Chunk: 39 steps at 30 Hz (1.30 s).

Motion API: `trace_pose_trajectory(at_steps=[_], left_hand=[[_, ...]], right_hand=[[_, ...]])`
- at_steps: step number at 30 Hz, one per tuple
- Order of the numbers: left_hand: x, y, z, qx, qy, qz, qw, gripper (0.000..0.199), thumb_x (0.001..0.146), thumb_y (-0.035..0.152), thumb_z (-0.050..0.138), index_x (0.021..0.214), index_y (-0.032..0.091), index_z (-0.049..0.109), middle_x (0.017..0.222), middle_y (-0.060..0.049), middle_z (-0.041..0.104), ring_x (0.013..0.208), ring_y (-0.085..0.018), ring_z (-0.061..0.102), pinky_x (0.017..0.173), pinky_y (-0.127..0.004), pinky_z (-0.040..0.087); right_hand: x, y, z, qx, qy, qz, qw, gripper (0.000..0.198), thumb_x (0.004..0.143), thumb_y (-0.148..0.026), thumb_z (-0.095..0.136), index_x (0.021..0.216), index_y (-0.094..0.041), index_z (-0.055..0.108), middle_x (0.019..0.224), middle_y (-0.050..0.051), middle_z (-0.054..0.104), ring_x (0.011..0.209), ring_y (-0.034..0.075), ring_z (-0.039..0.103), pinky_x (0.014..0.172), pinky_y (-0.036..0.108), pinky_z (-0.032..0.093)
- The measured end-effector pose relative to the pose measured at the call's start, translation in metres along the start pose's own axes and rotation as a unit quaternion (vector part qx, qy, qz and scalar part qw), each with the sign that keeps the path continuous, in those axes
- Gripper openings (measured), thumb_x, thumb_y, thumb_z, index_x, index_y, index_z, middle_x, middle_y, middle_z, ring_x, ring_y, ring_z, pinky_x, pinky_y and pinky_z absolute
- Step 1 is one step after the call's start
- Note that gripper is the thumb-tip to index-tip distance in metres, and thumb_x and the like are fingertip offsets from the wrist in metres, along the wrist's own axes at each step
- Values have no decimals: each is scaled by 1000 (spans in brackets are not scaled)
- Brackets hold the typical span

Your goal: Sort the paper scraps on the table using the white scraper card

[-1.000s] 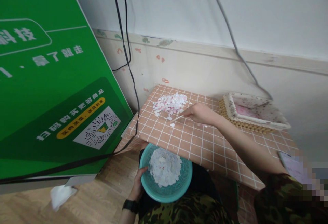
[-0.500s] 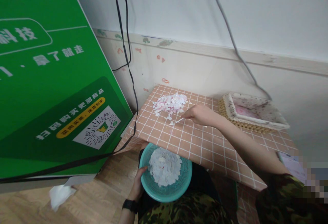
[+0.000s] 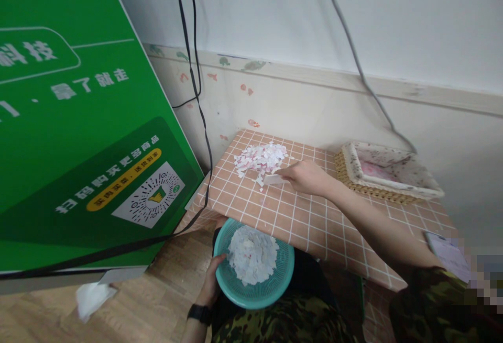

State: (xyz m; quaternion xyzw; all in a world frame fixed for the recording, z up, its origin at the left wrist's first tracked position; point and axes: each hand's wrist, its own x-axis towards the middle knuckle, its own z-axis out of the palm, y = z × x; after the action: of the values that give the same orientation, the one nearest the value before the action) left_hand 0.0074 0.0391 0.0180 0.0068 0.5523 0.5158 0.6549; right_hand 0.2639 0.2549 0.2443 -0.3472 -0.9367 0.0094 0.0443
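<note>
My left hand [image 3: 212,276] grips the left rim of a teal plastic colander [image 3: 286,275], thumb over the edge, just below the table's front edge. Inside it lies a mound of torn whitish paper scraps [image 3: 251,256]. Over the table, my right hand [image 3: 305,176] is closed on a small flat white card [image 3: 274,179], held by one end. The card's other end is beside a few loose scraps at the near side of a pile of white and pink paper bits [image 3: 261,157]. My right fingertips are partly hidden.
The table has a brown checked cloth [image 3: 314,222]. A fabric-lined wicker basket [image 3: 389,191] stands at its back right, with a phone-like flat object [image 3: 448,251] nearer. On the left are a green printed panel [image 3: 78,149] and a hanging black cable [image 3: 208,149]. White plastic [image 3: 92,298] lies on the floor.
The card in my right hand has turned from edge-on, so its broad white face shows, and sits slightly higher. My left hand and the colander have stayed in place.
</note>
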Motion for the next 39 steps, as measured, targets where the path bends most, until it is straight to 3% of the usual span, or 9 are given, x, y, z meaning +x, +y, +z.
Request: trace_pose_trajectory(at_steps=[5,11,20,27,39], left_hand=[[-1,1,2,8,15,-2,1000,28,56,34,72,75,14,69,61,-3,68,62,-26,63,66,-40,47],[2,-1,-2,-4,-10,-10,1000,33,58,35,71,82,12,70,68,-4,71,62,-24,64,66,-38,48],[6,-2,-7,-3,-20,-19,1000,32,61,35,70,84,12,70,72,-6,73,64,-25,65,67,-40,49],[13,-9,-13,-17,-23,3,1000,29,61,34,71,81,12,70,69,-5,72,63,-23,64,69,-39,49],[3,-2,-3,-1,-7,-3,1000,36,58,36,71,86,13,70,76,-7,74,75,-30,67,72,-43,49]], right_hand=[[3,-2,7,-5,6,-4,1000,28,85,-22,42,101,-21,65,72,6,65,63,14,51,56,28,27],[4,-3,6,-28,21,11,999,30,86,-22,42,106,-20,64,79,7,65,67,15,53,57,28,27],[2,-9,3,34,15,-17,999,35,84,-19,45,113,-26,63,73,3,64,62,12,51,56,26,28],[-5,-1,-6,84,-23,-32,996,29,81,-20,48,100,-26,69,69,3,65,60,13,51,56,28,28],[-14,0,-3,84,-34,-13,996,28,84,-24,45,98,-27,70,71,3,67,63,14,55,56,29,29]])
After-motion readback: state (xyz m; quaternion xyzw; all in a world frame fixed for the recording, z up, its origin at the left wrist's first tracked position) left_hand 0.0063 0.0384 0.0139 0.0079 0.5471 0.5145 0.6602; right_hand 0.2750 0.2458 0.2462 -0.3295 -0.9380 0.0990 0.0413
